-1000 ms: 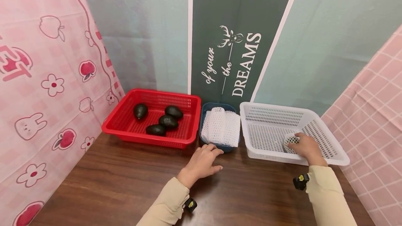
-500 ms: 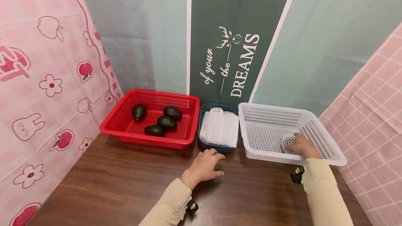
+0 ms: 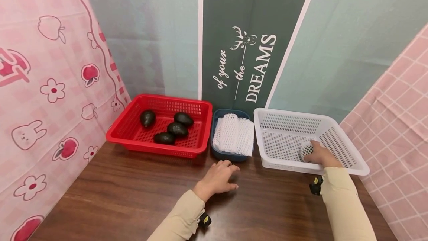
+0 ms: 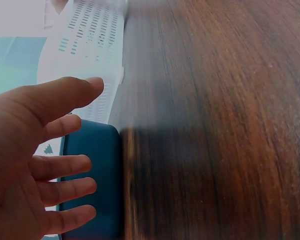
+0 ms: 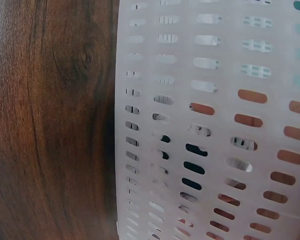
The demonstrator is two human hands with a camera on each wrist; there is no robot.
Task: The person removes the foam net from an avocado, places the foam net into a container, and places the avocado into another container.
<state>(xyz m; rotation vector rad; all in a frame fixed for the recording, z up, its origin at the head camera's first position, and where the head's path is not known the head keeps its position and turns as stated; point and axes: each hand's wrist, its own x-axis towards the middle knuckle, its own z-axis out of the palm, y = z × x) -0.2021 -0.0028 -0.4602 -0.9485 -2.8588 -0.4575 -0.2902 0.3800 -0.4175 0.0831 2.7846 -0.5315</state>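
My right hand (image 3: 321,155) reaches over the near rim of the white basket (image 3: 284,163) and grips a dark avocado in a white foam net (image 3: 305,151) on the basket floor. In the right wrist view the slotted basket wall (image 5: 140,115) covers most of that hand; bits of skin and dark avocado show through its slots. My left hand (image 3: 217,177) is palm down over the table, fingers loosely spread and holding nothing. Just beyond its fingertips stands the blue bin (image 3: 230,157), filled with white foam net sleeves (image 3: 232,135).
On the left, a red basket (image 3: 157,151) holds several dark avocados (image 3: 177,129). The three containers stand in a row along the back of the brown wooden table (image 3: 133,196). Patterned cloths hang behind and at both sides.
My left hand has drawn back slightly from the blue bin. The right hand keeps its place on the netted avocado, and the head view has shifted a little.
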